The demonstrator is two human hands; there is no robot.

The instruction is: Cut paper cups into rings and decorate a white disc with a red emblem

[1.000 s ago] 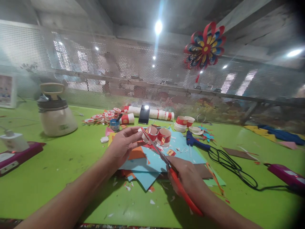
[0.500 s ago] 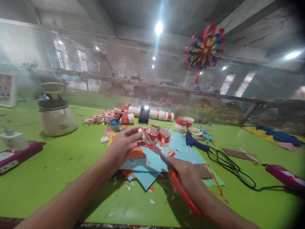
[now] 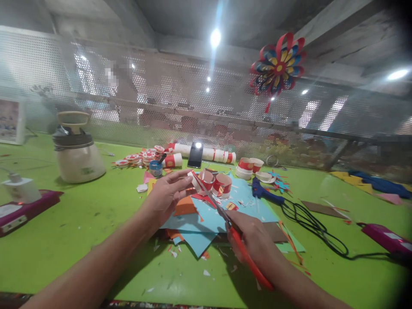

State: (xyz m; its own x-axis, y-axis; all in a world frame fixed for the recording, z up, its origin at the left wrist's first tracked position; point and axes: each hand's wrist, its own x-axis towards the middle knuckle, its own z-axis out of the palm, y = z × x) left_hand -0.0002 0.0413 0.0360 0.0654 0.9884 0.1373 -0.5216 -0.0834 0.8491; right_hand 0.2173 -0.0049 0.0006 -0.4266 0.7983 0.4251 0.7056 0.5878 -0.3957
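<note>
My left hand pinches a small red-and-white paper strip between thumb and fingers, above the middle of the table. In my right hand is a pair of scissors with long red handles. Its blades point up and left, reaching the strip; whether they are cutting into it I cannot tell. Just behind the blades stand two cut paper cup rings, one partly covered by the blades and another to its right. Under both hands lie light blue paper sheets with orange scraps.
A blue glue gun with a coiled black cable lies right. Behind are a phone, stacked paper cups, a blue jar and cut cup pieces. A large jug and power strip stand left.
Both hands keep nearly the same pose, with the strip and scissors still held. The whole view has shifted very slightly; nothing on the table has visibly moved.
</note>
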